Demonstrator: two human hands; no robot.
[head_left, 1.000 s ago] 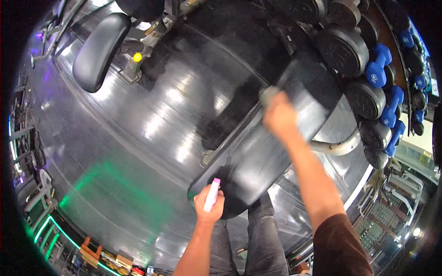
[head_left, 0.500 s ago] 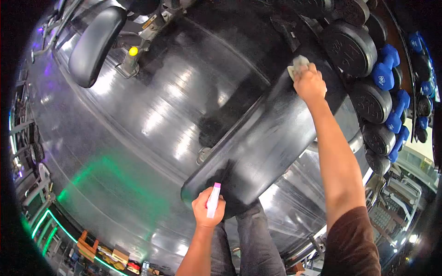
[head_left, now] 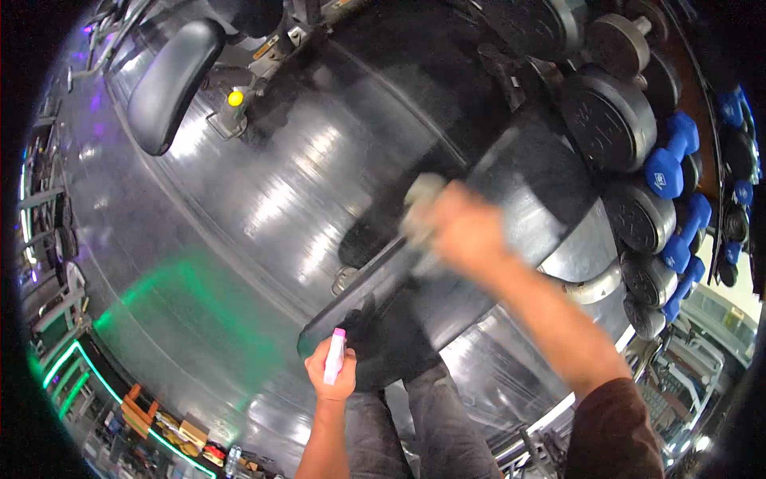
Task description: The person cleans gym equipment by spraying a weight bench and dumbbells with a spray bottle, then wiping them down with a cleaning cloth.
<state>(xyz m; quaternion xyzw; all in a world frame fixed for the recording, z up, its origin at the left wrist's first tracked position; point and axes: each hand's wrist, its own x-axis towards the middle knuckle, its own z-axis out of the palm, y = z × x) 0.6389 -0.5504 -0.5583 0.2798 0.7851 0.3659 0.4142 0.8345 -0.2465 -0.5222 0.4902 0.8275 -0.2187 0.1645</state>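
Observation:
A long black padded bench [head_left: 523, 172] runs diagonally from near my legs towards the dumbbells. My right hand [head_left: 471, 227], smeared by motion, is closed on a pale cloth [head_left: 421, 209] at the bench's left edge, around its middle. At the near end, my left hand [head_left: 325, 375] is wrapped round what looks like a spray bottle [head_left: 335, 357]. Only its white top with a pink tip shows; the rest is hidden by the hand.
Black dumbbells [head_left: 608, 118] and blue dumbbells [head_left: 664, 174] line a rack on the right. A padded seat [head_left: 174, 84] on a machine with a yellow knob [head_left: 235, 98] stands at the upper left. Shiny dark flooring [head_left: 231, 239] surrounds the bench.
My right hand has swept the cloth from the bench's far end back towards me and left. My left hand has shifted slightly left with the spray bottle. The whole view has shifted a little.

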